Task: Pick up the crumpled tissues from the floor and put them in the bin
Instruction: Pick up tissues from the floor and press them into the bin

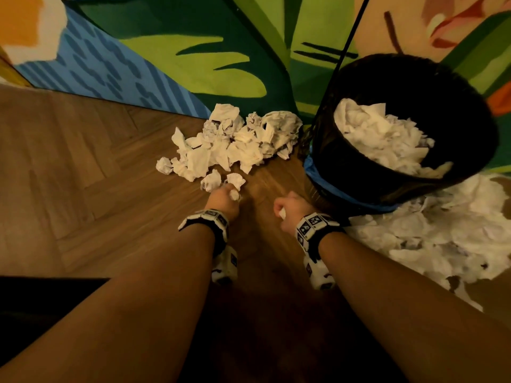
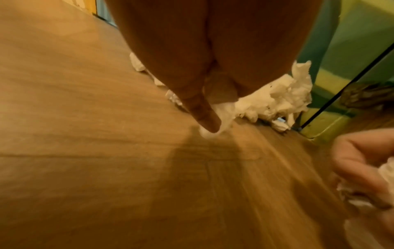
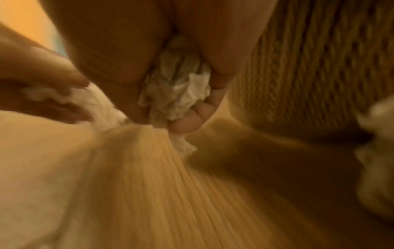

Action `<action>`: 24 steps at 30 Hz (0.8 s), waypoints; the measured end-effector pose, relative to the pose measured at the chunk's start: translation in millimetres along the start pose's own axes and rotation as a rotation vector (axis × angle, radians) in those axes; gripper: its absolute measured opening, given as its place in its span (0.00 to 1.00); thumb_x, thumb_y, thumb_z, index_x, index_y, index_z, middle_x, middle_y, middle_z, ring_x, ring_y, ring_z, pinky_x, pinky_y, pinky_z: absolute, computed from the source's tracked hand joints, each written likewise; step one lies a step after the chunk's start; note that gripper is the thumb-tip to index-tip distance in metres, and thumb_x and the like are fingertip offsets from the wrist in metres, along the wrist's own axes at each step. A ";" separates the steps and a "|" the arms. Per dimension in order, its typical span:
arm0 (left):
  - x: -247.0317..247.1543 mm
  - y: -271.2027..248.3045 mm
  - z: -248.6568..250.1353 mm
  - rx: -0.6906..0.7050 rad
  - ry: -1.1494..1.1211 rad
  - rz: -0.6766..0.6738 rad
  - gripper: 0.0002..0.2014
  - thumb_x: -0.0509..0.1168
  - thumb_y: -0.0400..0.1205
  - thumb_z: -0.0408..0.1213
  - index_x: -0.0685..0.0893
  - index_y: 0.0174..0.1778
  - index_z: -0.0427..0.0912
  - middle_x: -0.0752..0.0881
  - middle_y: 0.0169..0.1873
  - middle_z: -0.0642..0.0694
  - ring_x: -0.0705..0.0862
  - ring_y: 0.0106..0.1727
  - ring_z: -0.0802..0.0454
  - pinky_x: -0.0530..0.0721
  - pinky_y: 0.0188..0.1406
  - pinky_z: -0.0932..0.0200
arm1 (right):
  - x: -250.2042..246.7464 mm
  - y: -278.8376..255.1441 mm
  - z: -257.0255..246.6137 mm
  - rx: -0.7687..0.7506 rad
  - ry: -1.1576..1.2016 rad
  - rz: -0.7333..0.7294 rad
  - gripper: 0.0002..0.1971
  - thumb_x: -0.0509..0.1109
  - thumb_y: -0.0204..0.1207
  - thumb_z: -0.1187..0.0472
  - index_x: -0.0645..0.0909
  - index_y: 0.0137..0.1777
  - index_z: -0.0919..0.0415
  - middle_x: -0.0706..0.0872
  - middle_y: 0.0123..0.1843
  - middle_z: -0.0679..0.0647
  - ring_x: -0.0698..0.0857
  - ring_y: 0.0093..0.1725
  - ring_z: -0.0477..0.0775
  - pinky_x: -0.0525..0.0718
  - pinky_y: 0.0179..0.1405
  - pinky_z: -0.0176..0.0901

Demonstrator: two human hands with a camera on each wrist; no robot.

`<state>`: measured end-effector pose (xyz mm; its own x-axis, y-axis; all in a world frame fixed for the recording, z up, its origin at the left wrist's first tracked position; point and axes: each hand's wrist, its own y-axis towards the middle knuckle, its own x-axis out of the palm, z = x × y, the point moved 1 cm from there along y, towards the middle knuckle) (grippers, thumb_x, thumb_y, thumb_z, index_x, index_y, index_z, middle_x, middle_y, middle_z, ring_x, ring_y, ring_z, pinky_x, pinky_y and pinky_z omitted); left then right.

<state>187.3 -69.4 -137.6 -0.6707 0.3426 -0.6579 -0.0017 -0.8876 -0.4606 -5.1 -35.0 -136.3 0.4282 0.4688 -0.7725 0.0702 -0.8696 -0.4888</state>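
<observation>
A heap of white crumpled tissues (image 1: 229, 142) lies on the wooden floor (image 1: 83, 167) against the painted wall. The dark woven bin (image 1: 409, 128) stands to its right, tilted, with tissues (image 1: 381, 136) piled inside. My left hand (image 1: 225, 196) is at the near edge of the heap and grips a crumpled tissue (image 2: 221, 114) between thumb and fingers. My right hand (image 1: 286, 210) hovers beside the bin's base with its fingers curled round another tissue (image 3: 177, 94).
More white tissues (image 1: 431, 239) are spread over the floor to the right of and below the bin. A black cord (image 1: 351, 37) runs down the mural wall (image 1: 193, 51) behind the bin. A dark object (image 1: 41, 294) sits at the lower left.
</observation>
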 end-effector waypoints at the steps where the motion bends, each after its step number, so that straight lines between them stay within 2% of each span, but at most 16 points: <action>1: -4.7 -3.4 8.1 0.017 -0.042 0.033 0.06 0.62 0.83 0.31 0.82 0.51 0.45 0.85 0.53 0.43 0.84 0.55 0.44 0.80 0.61 0.48 | -10.0 -7.3 -7.1 -0.042 0.018 0.013 0.20 0.71 0.68 0.75 0.74 0.36 0.46 0.73 0.61 0.53 0.80 0.57 0.59 0.82 0.51 0.43; 3: -17.9 -9.7 28.3 0.038 -0.166 0.062 0.09 0.59 0.83 0.31 0.83 0.44 0.47 0.88 0.45 0.47 0.86 0.48 0.46 0.84 0.59 0.44 | -32.6 -21.5 -27.2 -0.143 0.070 0.061 0.20 0.69 0.70 0.75 0.78 0.43 0.44 0.73 0.59 0.51 0.78 0.60 0.56 0.76 0.55 0.41; 4: -24.6 -12.2 39.4 0.061 -0.215 0.059 0.09 0.58 0.84 0.33 0.84 0.45 0.46 0.89 0.44 0.45 0.88 0.47 0.43 0.86 0.56 0.42 | -45.5 -27.7 -40.4 -0.203 0.089 0.098 0.20 0.68 0.71 0.74 0.78 0.47 0.44 0.74 0.59 0.50 0.78 0.61 0.55 0.74 0.56 0.40; 7: -51.0 -20.6 85.1 0.166 -0.254 0.100 0.15 0.57 0.87 0.46 0.85 0.55 0.42 0.89 0.46 0.38 0.88 0.50 0.37 0.87 0.54 0.41 | -96.8 -54.9 -80.3 -0.348 0.182 0.233 0.23 0.67 0.73 0.73 0.75 0.59 0.43 0.79 0.64 0.52 0.79 0.61 0.55 0.76 0.60 0.42; 8: -62.7 -25.6 104.4 0.210 -0.274 0.140 0.17 0.55 0.87 0.48 0.85 0.53 0.41 0.89 0.44 0.38 0.87 0.48 0.37 0.86 0.50 0.45 | -118.2 -64.4 -90.4 -0.391 0.204 0.298 0.24 0.67 0.74 0.71 0.72 0.63 0.45 0.81 0.63 0.55 0.81 0.60 0.57 0.78 0.59 0.43; 10: -84.0 -33.7 138.2 0.264 -0.406 0.169 0.20 0.55 0.84 0.53 0.84 0.41 0.42 0.84 0.32 0.43 0.82 0.37 0.41 0.79 0.32 0.54 | -157.8 -81.6 -103.2 -0.436 0.216 0.428 0.30 0.68 0.73 0.70 0.67 0.71 0.46 0.83 0.62 0.59 0.84 0.55 0.60 0.82 0.56 0.47; 11: -92.8 -39.3 157.2 0.261 -0.497 0.135 0.25 0.56 0.80 0.62 0.84 0.39 0.42 0.81 0.29 0.44 0.78 0.31 0.44 0.73 0.26 0.57 | -179.2 -91.4 -104.5 -0.438 0.203 0.486 0.33 0.69 0.73 0.71 0.65 0.75 0.46 0.83 0.62 0.59 0.85 0.54 0.61 0.82 0.53 0.47; 12: -99.5 -45.0 174.7 0.269 -0.570 0.064 0.33 0.56 0.75 0.71 0.85 0.43 0.41 0.78 0.29 0.43 0.76 0.27 0.45 0.71 0.24 0.59 | -198.1 -99.1 -103.8 -0.435 0.179 0.524 0.37 0.70 0.73 0.71 0.62 0.77 0.45 0.84 0.61 0.60 0.85 0.53 0.60 0.82 0.50 0.45; 14: -105.2 -58.9 214.9 0.386 -0.583 -0.111 0.44 0.53 0.66 0.82 0.84 0.48 0.41 0.78 0.32 0.37 0.77 0.27 0.42 0.75 0.26 0.56 | -233.6 -111.5 -95.8 -0.419 0.100 0.547 0.43 0.71 0.73 0.72 0.56 0.82 0.45 0.85 0.56 0.59 0.85 0.48 0.58 0.79 0.44 0.42; 16: -106.1 -76.7 251.9 0.520 -0.477 -0.144 0.44 0.51 0.70 0.81 0.85 0.58 0.44 0.88 0.46 0.34 0.87 0.42 0.36 0.86 0.41 0.44 | -262.4 -123.5 -82.1 -0.393 0.038 0.537 0.49 0.73 0.73 0.70 0.48 0.85 0.44 0.85 0.50 0.56 0.86 0.42 0.55 0.81 0.39 0.44; 17: -105.9 -86.4 266.4 0.570 -0.456 -0.150 0.39 0.51 0.74 0.77 0.84 0.63 0.48 0.90 0.51 0.39 0.89 0.47 0.40 0.88 0.44 0.45 | -273.5 -128.5 -74.4 -0.379 0.035 0.541 0.52 0.76 0.72 0.66 0.45 0.86 0.43 0.86 0.48 0.55 0.86 0.41 0.54 0.83 0.39 0.45; 19: -105.0 -102.0 290.1 0.685 -0.409 -0.212 0.29 0.53 0.81 0.68 0.84 0.58 0.49 0.92 0.44 0.46 0.90 0.38 0.49 0.87 0.32 0.54 | -293.2 -137.6 -58.9 -0.378 0.024 0.575 0.56 0.81 0.69 0.56 0.43 0.86 0.44 0.85 0.47 0.48 0.86 0.45 0.52 0.84 0.51 0.42; 20: -104.9 -109.4 299.0 0.737 -0.339 -0.229 0.25 0.53 0.83 0.65 0.84 0.55 0.48 0.92 0.40 0.46 0.89 0.34 0.50 0.87 0.29 0.56 | -301.1 -138.7 -51.1 -0.378 0.011 0.593 0.56 0.81 0.68 0.51 0.43 0.86 0.43 0.85 0.51 0.47 0.85 0.51 0.55 0.80 0.61 0.42; 21: -105.3 -114.3 306.4 0.777 -0.277 -0.215 0.23 0.55 0.85 0.61 0.82 0.52 0.45 0.91 0.38 0.45 0.89 0.33 0.50 0.86 0.28 0.55 | -308.2 -140.2 -45.3 -0.366 -0.008 0.607 0.56 0.81 0.66 0.47 0.45 0.85 0.42 0.85 0.58 0.52 0.83 0.59 0.60 0.77 0.69 0.49; 23: -107.2 -117.1 314.9 0.843 -0.222 -0.108 0.15 0.61 0.86 0.50 0.80 0.44 0.42 0.88 0.35 0.45 0.86 0.30 0.54 0.85 0.28 0.54 | -316.2 -140.7 -34.9 -0.337 -0.097 0.619 0.51 0.81 0.64 0.45 0.56 0.84 0.44 0.79 0.72 0.58 0.78 0.70 0.65 0.75 0.73 0.55; 24: -108.3 -116.0 315.9 0.870 -0.232 -0.035 0.11 0.64 0.85 0.43 0.79 0.41 0.41 0.87 0.33 0.46 0.84 0.29 0.55 0.84 0.30 0.53 | -316.4 -138.0 -28.6 -0.321 -0.150 0.618 0.45 0.82 0.64 0.45 0.66 0.80 0.46 0.80 0.72 0.58 0.78 0.70 0.64 0.76 0.71 0.52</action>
<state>25.8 -100.8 175.3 -0.7924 0.3864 -0.4720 -0.5224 -0.8294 0.1980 -124.5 -67.7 187.2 0.3484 -0.1290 -0.9284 0.1263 -0.9750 0.1828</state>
